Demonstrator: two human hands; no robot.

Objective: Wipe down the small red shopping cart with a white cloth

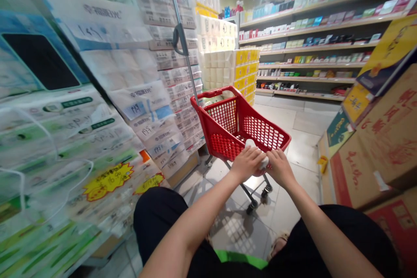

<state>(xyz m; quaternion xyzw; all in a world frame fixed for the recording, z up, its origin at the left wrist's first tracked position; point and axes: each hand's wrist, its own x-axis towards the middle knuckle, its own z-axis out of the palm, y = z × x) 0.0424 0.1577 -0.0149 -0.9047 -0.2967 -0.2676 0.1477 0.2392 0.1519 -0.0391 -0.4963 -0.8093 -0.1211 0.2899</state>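
Observation:
A red plastic shopping cart [224, 139] with lattice walls stands on the floor in front of me. At its near rim, my left hand [249, 163] is closed over a crumpled white cloth [250, 143], which may be a wipe or tissue. Close beside it, my right hand [278, 166] has its fingers curled over the same rim, at the edge of the white cloth. The fingertips of both hands are partly hidden. A metal pole [182, 39] with a grey hook rises from the cart's far left corner.
Stacked tissue packs [143, 108] wall the left side, with a dark-screened device [41, 61] and a white cable [22, 186] against them. Cardboard boxes [387, 139] stand close on the right. Stocked shelves [306, 47] line the back. Cart wheels [252, 206] rest on floor tiles.

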